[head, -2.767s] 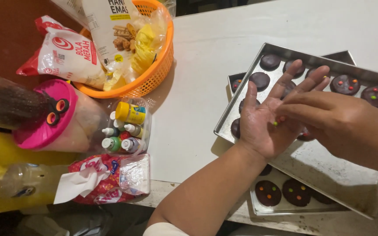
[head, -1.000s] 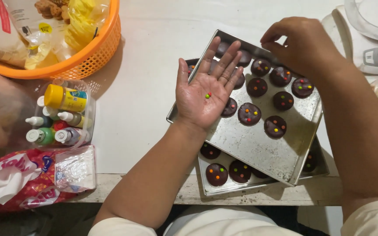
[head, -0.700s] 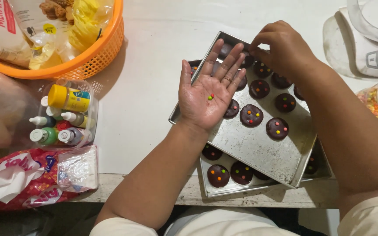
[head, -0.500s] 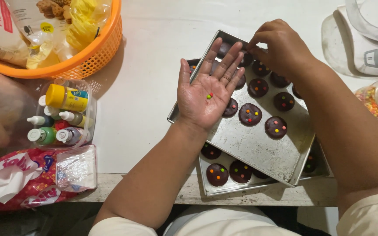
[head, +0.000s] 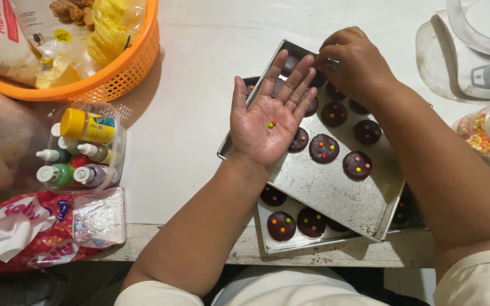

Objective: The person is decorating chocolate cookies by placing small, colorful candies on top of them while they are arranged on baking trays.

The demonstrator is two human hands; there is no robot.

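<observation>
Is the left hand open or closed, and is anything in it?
Open: the left hand lies palm up, fingers spread, over the upper baking tray, with small coloured candies on the palm.

- Home baking setup, kitchen-type worktop (head: 199, 73), white, worn front edge.
- Two stacked metal baking trays (head: 336, 192) at the front edge, holding dark round cookies (head: 324, 148) with coloured dots.
- Digital kitchen scale (head: 483, 68) at far right corner.
- Tub of food colouring bottles (head: 80, 150) at left edge.
- Orange basket (head: 114, 73) of bagged ingredients, far left corner.
</observation>
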